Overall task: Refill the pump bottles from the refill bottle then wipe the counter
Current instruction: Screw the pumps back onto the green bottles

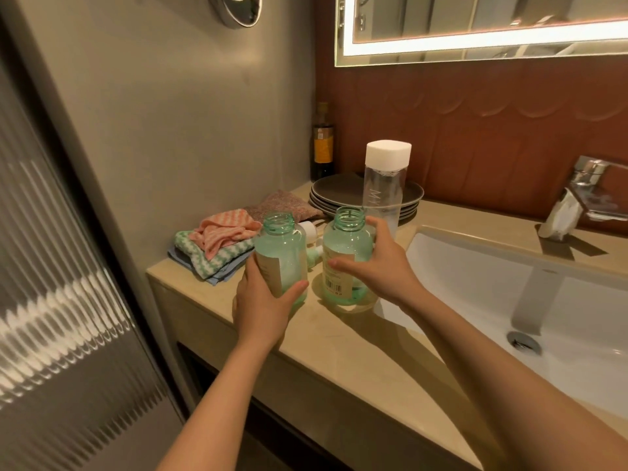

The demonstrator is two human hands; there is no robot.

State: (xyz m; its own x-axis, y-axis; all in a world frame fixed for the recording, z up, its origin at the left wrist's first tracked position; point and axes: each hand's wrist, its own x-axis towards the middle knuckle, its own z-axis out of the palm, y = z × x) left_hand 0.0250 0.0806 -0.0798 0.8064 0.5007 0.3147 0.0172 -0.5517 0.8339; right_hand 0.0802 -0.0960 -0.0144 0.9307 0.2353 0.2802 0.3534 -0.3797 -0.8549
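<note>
We stand in a bathroom, at a beige stone tabletop (339, 338) with a white sink (509, 283) set into it on the right, a chrome tap (577, 195) behind the sink and a lit mirror (475, 28) above. Near the front edge there are two pale green pump bottles, both with the neck open and no pump on them. Our left hand (261, 300) grips the left green bottle (280, 253) low on its body, thumb in front and fingers round the back; we cannot tell if its bottom touches the tabletop. Our right hand (380, 266) holds the right green bottle (343, 253) from the side, thumb across the label; this one stands on the tabletop just beside the sink. Between and behind them lie small white and green parts (311, 232), maybe the pump heads. The tall clear refill bottle (388, 154) with a white cap stands upright behind the right green bottle, in front of a stack of grey plates (326, 195). A dark bottle (323, 144) with a yellow label is in the corner. To the left lies a pile of folded cloths (217, 246), pink, green and blue.
</note>
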